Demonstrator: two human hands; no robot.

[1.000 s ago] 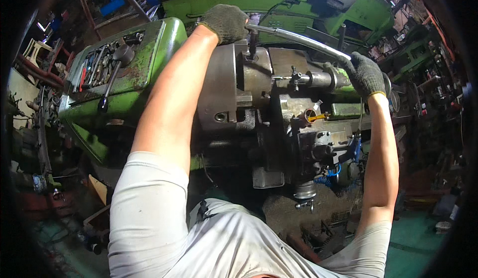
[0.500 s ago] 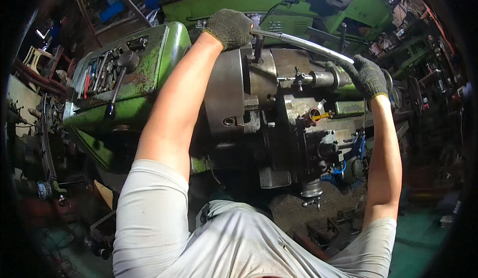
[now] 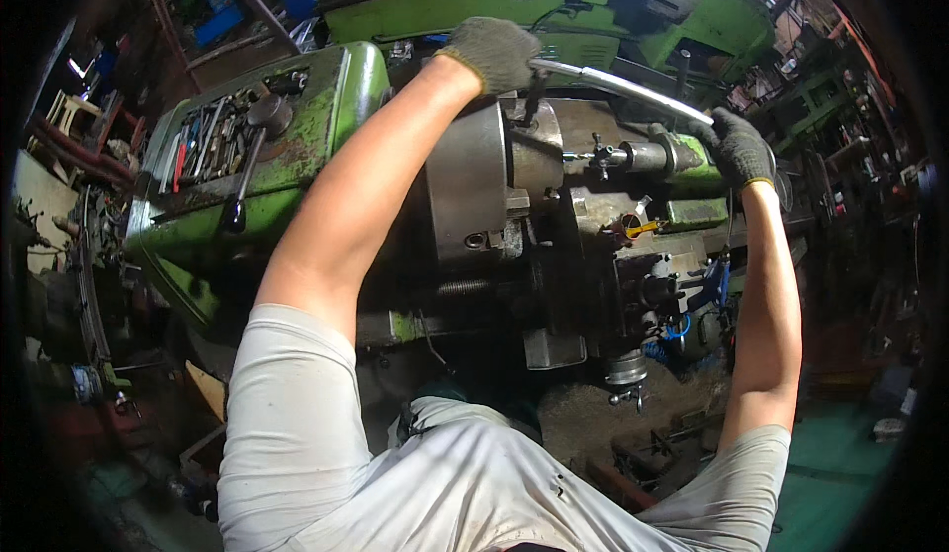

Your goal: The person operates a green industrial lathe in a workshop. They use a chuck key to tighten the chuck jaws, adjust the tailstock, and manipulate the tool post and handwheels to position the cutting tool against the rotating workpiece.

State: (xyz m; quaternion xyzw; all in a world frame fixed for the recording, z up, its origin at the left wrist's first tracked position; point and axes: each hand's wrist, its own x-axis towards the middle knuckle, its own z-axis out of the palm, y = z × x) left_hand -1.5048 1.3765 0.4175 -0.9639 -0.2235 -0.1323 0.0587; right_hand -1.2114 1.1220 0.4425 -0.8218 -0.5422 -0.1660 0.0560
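Steel pipe (image 3: 633,87), long, round and bright with a dull grey sheen, runs across the top of the green lathe (image 3: 336,87) from above the chuck (image 3: 470,181) toward the tailstock end, sloping slightly downward to my right. Its surface looks smooth and unpainted, with a lighter streak of reflection along its upper side. My left hand (image 3: 494,53), in a grey knit work glove, is clenched around the pipe's left end, directly above the chuck, where a dark chuck key (image 3: 534,107) stands upright beneath my fist. My right hand (image 3: 739,147), in a darker glove, is closed around the pipe's right end, near the green tailstock (image 3: 682,157). Both arms are stretched well out over the machine. The chuck is a heavy grey disc with worn, stained faces, mounted against the green headstock, whose paint is chipped and rusted. On top of the headstock lies a tray of assorted hand tools (image 3: 213,137), and a black-knobbed lever (image 3: 242,186) slants across its face. Metal swarf covers the floor (image 3: 583,424) below the carriage.
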